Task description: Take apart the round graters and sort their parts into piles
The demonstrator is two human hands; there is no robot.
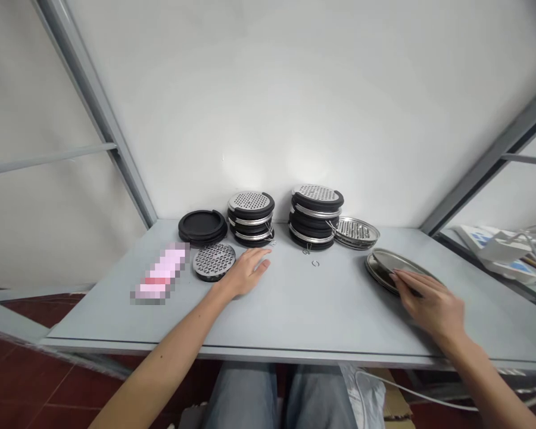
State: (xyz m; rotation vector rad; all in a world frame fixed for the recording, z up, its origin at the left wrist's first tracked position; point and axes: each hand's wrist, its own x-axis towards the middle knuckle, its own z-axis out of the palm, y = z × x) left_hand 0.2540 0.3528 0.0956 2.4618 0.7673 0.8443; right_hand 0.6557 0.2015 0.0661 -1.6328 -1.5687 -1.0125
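Note:
My left hand (245, 273) lies flat and open on the grey table (295, 304), fingers stretched toward a stack of black-rimmed metal graters (251, 217). A single perforated metal disc (214, 261) rests just left of that hand. My right hand (429, 301) reaches out with fingers extended, its fingertips touching the near edge of a stack of shiny metal lids (390, 265). A second grater stack (316, 215) stands at the back centre, with perforated metal plates (356, 232) leaning beside it.
A black round lid stack (202, 227) sits at the back left. A blurred pink item (161, 274) lies on the left of the table. A small metal ring (315, 263) lies mid-table. Papers and cables (509, 250) are on another surface at right.

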